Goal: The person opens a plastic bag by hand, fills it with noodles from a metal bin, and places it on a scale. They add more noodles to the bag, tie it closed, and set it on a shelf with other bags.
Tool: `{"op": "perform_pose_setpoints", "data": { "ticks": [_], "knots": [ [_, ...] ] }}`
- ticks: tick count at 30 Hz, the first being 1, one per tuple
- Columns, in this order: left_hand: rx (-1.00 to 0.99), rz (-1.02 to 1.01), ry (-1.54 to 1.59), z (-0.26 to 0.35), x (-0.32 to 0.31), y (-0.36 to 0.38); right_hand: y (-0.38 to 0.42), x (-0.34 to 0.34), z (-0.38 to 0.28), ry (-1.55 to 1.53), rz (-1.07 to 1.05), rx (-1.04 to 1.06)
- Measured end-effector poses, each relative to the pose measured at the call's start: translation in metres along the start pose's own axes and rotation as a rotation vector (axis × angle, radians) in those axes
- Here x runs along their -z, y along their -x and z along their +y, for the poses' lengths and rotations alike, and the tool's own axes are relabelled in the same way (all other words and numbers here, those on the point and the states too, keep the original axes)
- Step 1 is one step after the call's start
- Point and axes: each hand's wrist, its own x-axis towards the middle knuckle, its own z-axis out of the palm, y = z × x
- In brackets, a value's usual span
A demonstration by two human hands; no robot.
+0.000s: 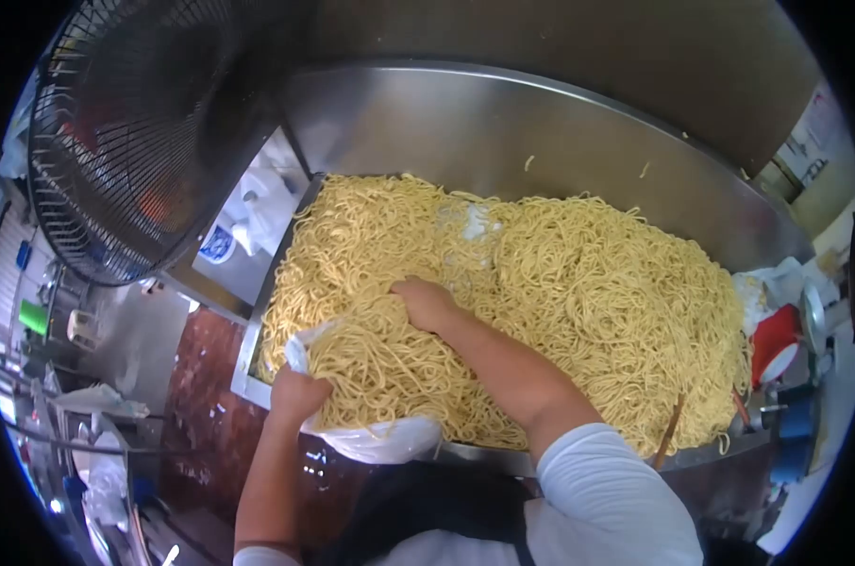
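A wide heap of yellow noodles (616, 302) fills a metal trough (253, 363). My left hand (298, 396) is closed on the rim of a white plastic bag (380, 441) at the trough's near left edge. Noodles lie in the bag's mouth and run into the heap behind it. Just beyond the bag, my right hand (426, 304) is pressed into the noodles with its fingers curled around some; the fingertips are partly hidden there.
A large black fan (130, 141) stands close at the left. Behind the heap rises a metal back panel (541, 132). A wooden stick (670, 429) pokes out of the noodles at the near right. Farther right is a red container (775, 341).
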Motion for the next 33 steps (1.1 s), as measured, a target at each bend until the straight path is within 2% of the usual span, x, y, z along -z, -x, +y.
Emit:
{"op": "perform_pose_setpoints", "data": {
  "ticks": [2,5,6,7,9,10,12,14,15,17,18,20,22,23,24,25,27,30,31,32,33],
  "knots": [
    [-0.054,-0.033,0.039,-0.002,0.000,-0.001,-0.007,0.012,0.000,0.091,0.067,0.045],
    [-0.116,-0.076,0.072,0.006,0.014,0.001,-0.004,0.085,-0.029,0.308,0.183,0.152],
    [-0.119,-0.131,-0.030,0.007,0.016,0.001,-0.008,0.102,-0.032,0.360,0.243,0.180],
    [-0.126,-0.190,-0.133,0.007,0.017,-0.001,-0.017,0.117,-0.027,0.275,0.373,0.139],
    [-0.128,-0.215,-0.123,0.008,0.021,-0.003,-0.020,0.154,-0.023,0.324,0.587,0.179],
    [-0.141,-0.260,-0.122,0.012,0.027,-0.001,-0.016,0.178,-0.025,0.460,0.671,0.264],
    [-0.148,-0.301,-0.121,0.010,0.029,-0.001,-0.027,0.216,0.000,0.591,0.753,0.154],
    [-0.201,-0.265,-0.076,-0.003,0.024,-0.001,-0.043,0.248,0.026,0.175,0.939,0.023],
    [-0.199,-0.269,-0.080,-0.002,0.025,-0.001,-0.049,0.259,0.037,0.170,0.938,0.019],
    [-0.005,-0.281,-0.051,0.001,0.027,0.003,-0.047,0.266,0.058,0.366,0.495,-0.270],
    [-0.013,-0.294,-0.059,-0.005,0.024,0.002,-0.035,0.255,0.056,0.362,0.496,-0.286],
    [-0.084,-0.165,0.073,-0.018,0.012,-0.002,-0.004,0.217,0.026,0.370,0.299,-0.204],
    [-0.049,-0.211,0.032,-0.008,0.018,-0.003,0.036,0.159,0.006,0.376,0.205,-0.020],
    [-0.023,-0.260,-0.025,-0.004,0.021,-0.003,0.048,0.143,-0.027,0.225,-0.276,-0.240],
    [0.004,-0.307,-0.058,-0.011,0.018,-0.007,0.081,0.108,-0.031,0.157,-0.294,-0.136],
    [-0.006,-0.303,-0.057,-0.010,0.017,-0.008,0.095,0.040,-0.001,0.163,-0.209,-0.007],
    [-0.066,-0.255,-0.016,-0.010,0.014,-0.008,0.100,-0.003,0.004,0.305,-0.043,-0.027],
    [-0.166,-0.269,-0.068,-0.024,0.008,-0.005,0.074,0.052,0.002,0.161,0.010,-0.140],
    [-0.198,-0.296,-0.060,-0.023,0.010,-0.003,0.066,0.086,-0.003,0.180,0.098,-0.118],
    [-0.198,-0.292,-0.064,-0.021,0.012,-0.002,0.046,0.104,0.015,0.232,0.412,-0.015],
    [-0.232,-0.291,-0.073,-0.018,0.013,-0.002,0.035,0.149,0.000,0.261,0.535,-0.046]
  ]
}}
